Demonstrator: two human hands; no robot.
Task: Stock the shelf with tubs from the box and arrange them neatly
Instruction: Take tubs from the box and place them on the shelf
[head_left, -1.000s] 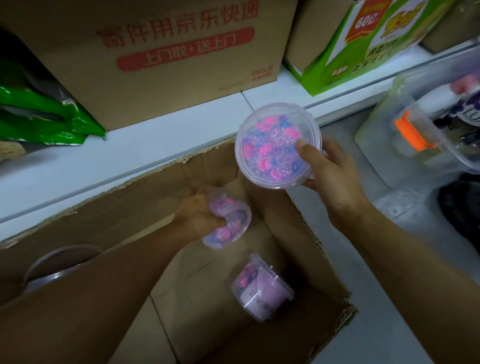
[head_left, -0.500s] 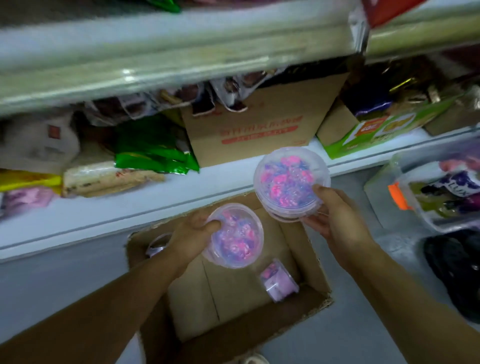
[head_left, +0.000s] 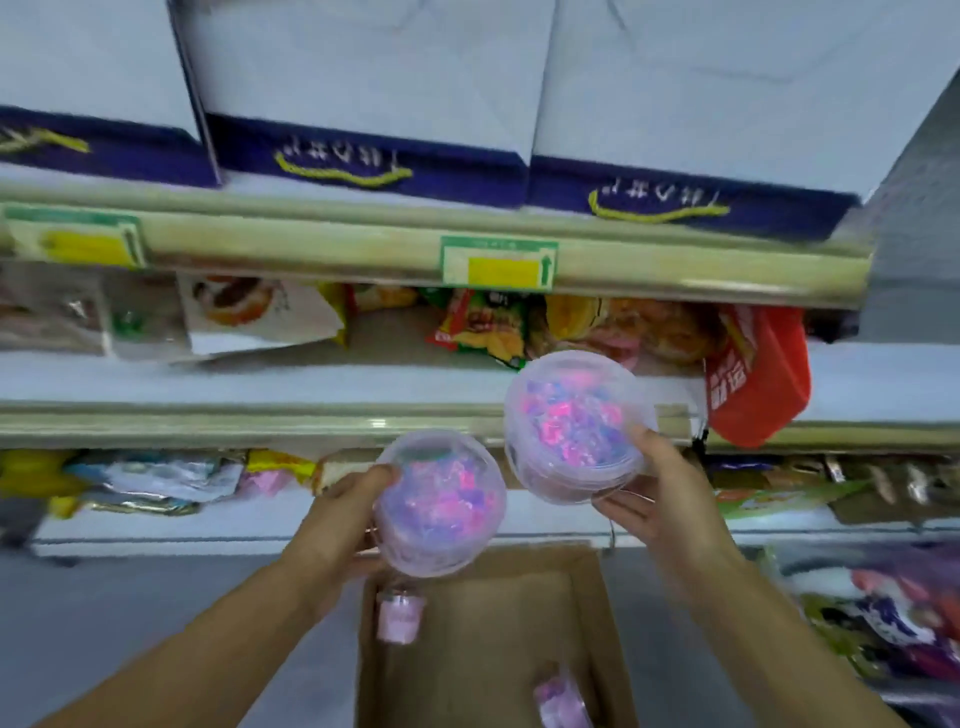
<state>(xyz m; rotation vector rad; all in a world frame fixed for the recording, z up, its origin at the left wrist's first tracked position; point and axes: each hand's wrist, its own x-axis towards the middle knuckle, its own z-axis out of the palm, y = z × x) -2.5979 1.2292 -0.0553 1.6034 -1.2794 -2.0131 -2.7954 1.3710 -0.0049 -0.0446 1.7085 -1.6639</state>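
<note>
Both hands are full: left hand (head_left: 337, 512) grips one tub (head_left: 439, 504), right hand (head_left: 657, 491) grips another (head_left: 576, 428), raised before the shelf (head_left: 311, 418) above the box (head_left: 488, 644). Snack packets (head_left: 483, 325) crowd that shelf, so a tub could tip off its edge.

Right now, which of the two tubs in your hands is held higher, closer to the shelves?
The tub in the right hand: it is raised in front of the snack shelf edge, while the tub in the left hand sits lower, just above the cardboard box.
</note>
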